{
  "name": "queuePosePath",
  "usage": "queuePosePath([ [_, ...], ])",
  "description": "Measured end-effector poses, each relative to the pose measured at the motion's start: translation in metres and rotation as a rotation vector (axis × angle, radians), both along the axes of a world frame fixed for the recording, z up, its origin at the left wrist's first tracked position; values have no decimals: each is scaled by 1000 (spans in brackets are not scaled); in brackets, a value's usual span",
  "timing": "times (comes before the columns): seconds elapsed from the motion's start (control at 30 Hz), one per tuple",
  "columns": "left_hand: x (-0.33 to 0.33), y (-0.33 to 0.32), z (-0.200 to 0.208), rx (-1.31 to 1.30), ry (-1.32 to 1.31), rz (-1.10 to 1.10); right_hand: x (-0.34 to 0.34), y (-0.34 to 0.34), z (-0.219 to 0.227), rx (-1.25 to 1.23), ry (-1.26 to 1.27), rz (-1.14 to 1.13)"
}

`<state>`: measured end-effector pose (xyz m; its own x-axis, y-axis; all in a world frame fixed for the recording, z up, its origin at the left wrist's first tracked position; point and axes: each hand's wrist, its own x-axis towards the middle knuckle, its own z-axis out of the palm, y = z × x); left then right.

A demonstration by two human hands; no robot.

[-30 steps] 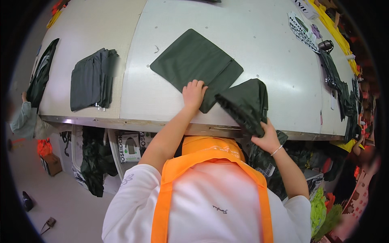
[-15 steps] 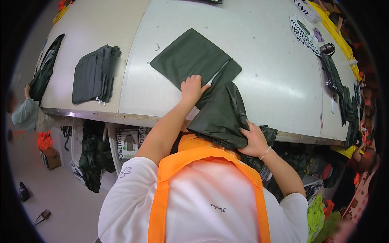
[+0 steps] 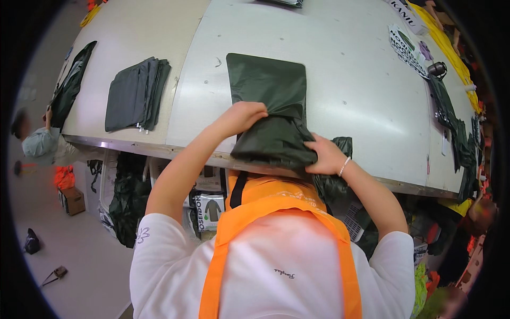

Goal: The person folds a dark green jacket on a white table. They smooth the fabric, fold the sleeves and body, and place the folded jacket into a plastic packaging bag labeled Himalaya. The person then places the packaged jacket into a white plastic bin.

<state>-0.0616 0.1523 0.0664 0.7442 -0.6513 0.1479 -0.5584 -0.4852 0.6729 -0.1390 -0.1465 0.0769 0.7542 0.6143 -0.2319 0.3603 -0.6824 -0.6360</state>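
Note:
A smooth, flat dark green fabric piece [image 3: 268, 80] lies on the white table in front of me, its far corners squared. Over its near end sits a shinier, wrinkled dark green fabric bundle [image 3: 279, 141], reaching the table's front edge. My left hand [image 3: 245, 117] is closed, its fingertips pinching fabric where the two pieces meet. My right hand [image 3: 326, 155] grips the bundle's right side, thumb on top and some fingers hidden. More crumpled dark green fabric [image 3: 342, 146] lies behind my right hand and hangs over the edge.
Folded dark green pieces [image 3: 137, 95] are stacked to the left. Beyond them a person [image 3: 42, 146] handles a dark green piece [image 3: 74, 87]. Dark garments [image 3: 451, 119], a black round object [image 3: 438, 69] and a printed bag [image 3: 406, 50] line the right side. Bins of green fabric [image 3: 127, 191] stand below the table.
The flat piece has turned from a slanted position to nearly square with me. My left hand has gone from resting on it to pinching fabric. The bundle has flattened, and my right hand has moved slightly away from me.

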Motion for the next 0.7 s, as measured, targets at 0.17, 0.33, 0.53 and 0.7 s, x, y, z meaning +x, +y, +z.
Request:
queuePosePath([
  [0.17, -22, 27, -1, -154, 181, 404, 29, 21, 8, -79, 108, -148],
  [0.33, -55, 30, -75, -711, 461, 898, 32, 27, 5, 16, 94, -243],
  [0.53, -43, -4, -22, 180, 325, 752, 40, 22, 2, -106, 20, -317],
  [0.7, -23, 11, -31, -71, 586, 551, 45, 15, 16, -121, 36, -378],
])
